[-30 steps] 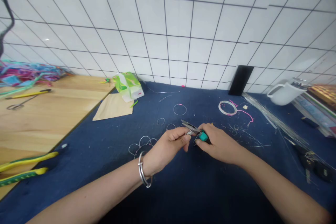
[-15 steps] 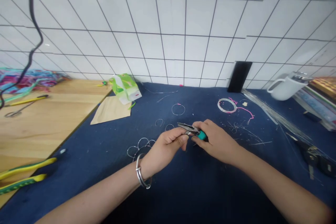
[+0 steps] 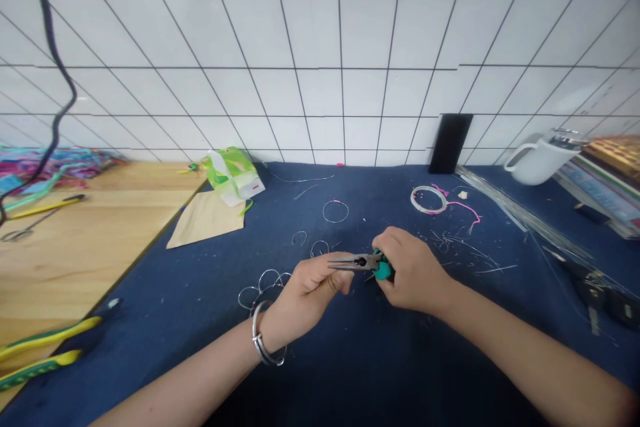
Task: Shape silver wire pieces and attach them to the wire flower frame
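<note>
My right hand (image 3: 413,271) is closed round the teal handles of needle-nose pliers (image 3: 356,262), whose jaws point left. Those jaws lie across the thumb and fingers of my left hand (image 3: 311,290), which are pinched together. Whatever the left fingers hold is hidden or too fine to make out. A silver bangle (image 3: 258,341) circles my left wrist. Beside that wrist, a piece of looped wire petals (image 3: 249,296) rests on the dark blue cloth, partly covered by the hand. Just beyond my fingers lie small bent wire pieces (image 3: 320,243) and a thin wire ring (image 3: 335,211).
Behind my right hand lie a white ring with pink thread (image 3: 429,200) and wire offcuts (image 3: 453,240). Further right are a wire bundle (image 3: 520,210), keys (image 3: 595,300) and a white mug (image 3: 539,161). Yellow-green handles (image 3: 47,340) and a paper bag (image 3: 206,219) lie left.
The pliers have turned so their jaws lie more level and show from the side over my left fingers. The camera view has shifted slightly. Both hands keep their closed grip.
</note>
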{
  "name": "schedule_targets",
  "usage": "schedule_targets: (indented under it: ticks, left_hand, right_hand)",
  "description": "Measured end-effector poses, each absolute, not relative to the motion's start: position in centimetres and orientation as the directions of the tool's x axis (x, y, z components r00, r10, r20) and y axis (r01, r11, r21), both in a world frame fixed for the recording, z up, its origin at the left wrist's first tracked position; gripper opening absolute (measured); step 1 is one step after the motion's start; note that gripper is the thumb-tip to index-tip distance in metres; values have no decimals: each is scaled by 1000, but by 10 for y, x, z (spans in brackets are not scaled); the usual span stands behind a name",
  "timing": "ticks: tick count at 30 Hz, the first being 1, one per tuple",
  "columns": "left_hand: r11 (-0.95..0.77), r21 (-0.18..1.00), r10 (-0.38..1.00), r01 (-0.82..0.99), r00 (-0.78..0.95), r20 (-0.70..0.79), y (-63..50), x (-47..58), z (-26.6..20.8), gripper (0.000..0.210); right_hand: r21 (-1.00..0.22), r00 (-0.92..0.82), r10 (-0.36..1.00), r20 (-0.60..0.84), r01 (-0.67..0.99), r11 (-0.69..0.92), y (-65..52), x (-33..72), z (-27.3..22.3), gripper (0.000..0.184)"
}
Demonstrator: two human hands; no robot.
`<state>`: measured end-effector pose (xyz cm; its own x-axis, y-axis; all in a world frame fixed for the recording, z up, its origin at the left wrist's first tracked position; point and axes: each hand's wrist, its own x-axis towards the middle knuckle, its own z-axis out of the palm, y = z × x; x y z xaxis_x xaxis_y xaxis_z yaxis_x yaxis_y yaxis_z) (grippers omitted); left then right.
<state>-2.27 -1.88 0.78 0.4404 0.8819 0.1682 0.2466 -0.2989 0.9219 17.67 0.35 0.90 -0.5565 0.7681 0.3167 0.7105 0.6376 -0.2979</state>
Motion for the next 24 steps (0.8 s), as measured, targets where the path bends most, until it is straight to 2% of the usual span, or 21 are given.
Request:
schedule_targets:
  ticks: [15, 24]
  left_hand:
    - [-266, 922, 871, 280, 479, 106, -11, -19, -8, 30]
    - [-343, 881, 861, 325, 483, 157, -10, -24, -11, 28]
  right_hand:
    - [-173, -581, 762, 287, 751, 637, 19, 181, -11, 17]
    - [-199, -557, 792, 249, 771, 605, 13, 177, -8, 18]
